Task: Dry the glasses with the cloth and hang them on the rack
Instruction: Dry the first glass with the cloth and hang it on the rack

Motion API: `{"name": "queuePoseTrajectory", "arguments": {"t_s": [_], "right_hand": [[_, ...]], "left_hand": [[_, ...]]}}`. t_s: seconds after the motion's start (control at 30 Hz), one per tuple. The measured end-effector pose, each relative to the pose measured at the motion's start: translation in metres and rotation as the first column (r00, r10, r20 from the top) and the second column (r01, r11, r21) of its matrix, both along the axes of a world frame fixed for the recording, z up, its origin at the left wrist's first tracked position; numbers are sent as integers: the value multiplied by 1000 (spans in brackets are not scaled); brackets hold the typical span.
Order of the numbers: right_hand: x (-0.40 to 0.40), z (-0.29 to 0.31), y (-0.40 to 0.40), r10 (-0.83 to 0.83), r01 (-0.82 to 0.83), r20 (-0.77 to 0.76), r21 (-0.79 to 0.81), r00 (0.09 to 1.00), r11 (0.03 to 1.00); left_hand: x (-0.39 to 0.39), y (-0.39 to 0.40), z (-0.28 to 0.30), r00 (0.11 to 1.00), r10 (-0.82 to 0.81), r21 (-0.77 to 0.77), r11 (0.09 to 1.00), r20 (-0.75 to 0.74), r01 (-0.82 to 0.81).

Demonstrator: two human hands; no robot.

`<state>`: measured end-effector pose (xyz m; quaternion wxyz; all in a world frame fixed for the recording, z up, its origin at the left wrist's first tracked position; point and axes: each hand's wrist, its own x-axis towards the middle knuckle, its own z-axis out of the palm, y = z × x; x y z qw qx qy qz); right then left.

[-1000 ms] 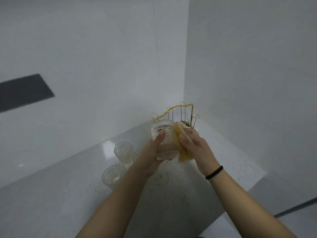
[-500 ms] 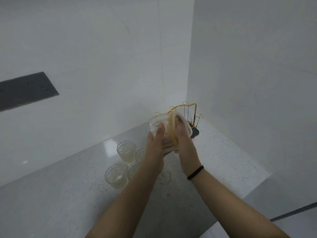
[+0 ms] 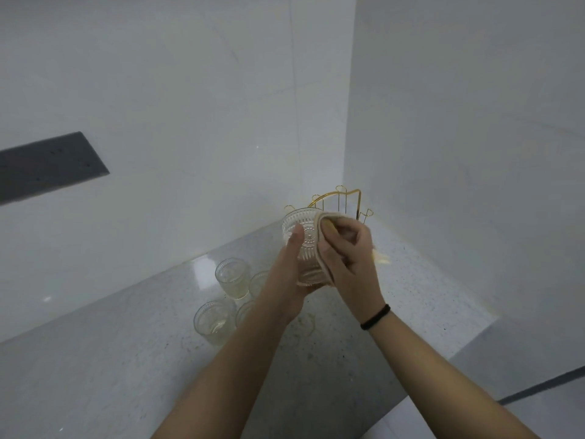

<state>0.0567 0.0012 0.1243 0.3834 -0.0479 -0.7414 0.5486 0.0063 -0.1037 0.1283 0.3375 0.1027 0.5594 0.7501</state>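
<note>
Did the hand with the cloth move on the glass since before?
Yes. The right hand with the cloth has slid from the side of the glass up over its rim, closer to the top of the gold rack.

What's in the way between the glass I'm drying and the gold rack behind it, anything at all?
Nothing visible. The glass, held up by the left hand with the right hand pressing the cloth on it, sits just in front of the rack. The other glasses stand lower left on the counter, off that path.
</note>
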Motion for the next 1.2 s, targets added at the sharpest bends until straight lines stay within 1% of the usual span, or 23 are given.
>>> {"name": "queuePoseTrajectory", "arguments": {"t_s": [0.17,0.2,0.23,0.3,0.33,0.37,0.43,0.5,0.57,0.6,0.63,0.67,0.7,0.73,0.83,0.87,0.9,0.97,1.0,1.03,1.07,1.1,1.2], "right_hand": [[-6,6,4,-224,215,63,126,972,968],[-6,4,4,-213,202,79,136,974,970],[-5,3,5,-154,143,99,110,983,984],[-2,7,7,51,-44,110,-67,993,997],[0,8,5,137,-121,93,-159,986,980],[2,7,2,162,-145,78,-183,984,972],[9,-4,-10,111,-104,60,-110,992,988],[13,-10,-16,85,-81,60,-60,995,995],[9,-1,-7,32,-24,106,-70,994,997],[5,7,2,38,-16,156,-141,987,990],[0,13,13,86,-31,214,-246,973,969],[-2,16,18,182,-68,247,-409,952,910],[-1,18,16,234,-95,251,-467,939,879],[1,17,10,255,-127,235,-453,938,882],[11,1,-10,193,-133,201,-276,960,952],[11,-3,-9,185,-130,187,-273,965,953],[10,0,-5,207,-132,176,-365,962,922],[5,11,7,309,-146,128,-674,942,724],[5,14,10,323,-135,106,-756,941,640],[5,14,11,329,-137,88,-786,940,603],[5,16,9,316,-134,80,-789,945,600],[5,15,8,276,-115,85,-764,957,634],[6,9,6,135,-46,116,-567,984,823]], "left_hand": [[8,4,-3,999,-44,-38,998,-9,44],[9,4,-2,999,-44,-32,999,-8,44],[9,4,-2,999,-42,-32,999,-25,41],[9,6,2,994,-25,-37,999,-102,22],[9,7,5,990,-6,-31,1000,-138,2],[10,9,6,984,23,-26,999,-178,-28],[9,11,9,957,74,-25,996,-281,-85],[10,11,8,930,79,-15,996,-360,-90],[15,11,6,941,34,20,999,-337,-29],[18,12,5,955,10,37,999,-296,1],[20,13,5,967,-2,44,999,-256,14],[20,14,5,973,-1,41,999,-233,10],[19,14,5,974,9,38,999,-225,0],[17,13,4,975,11,40,999,-224,-2],[13,11,4,973,-52,80,994,-226,72],[13,11,3,969,-70,71,994,-236,89],[16,11,1,969,-65,54,995,-240,80],[18,13,-2,976,-22,41,999,-217,32],[17,14,-4,977,2,30,1000,-215,5],[17,15,-4,975,25,6,1000,-220,-24],[16,16,-2,971,53,-22,998,-231,-60],[16,16,0,962,83,-54,993,-259,-101],[19,20,3,906,101,-204,958,-410,-199]]}}
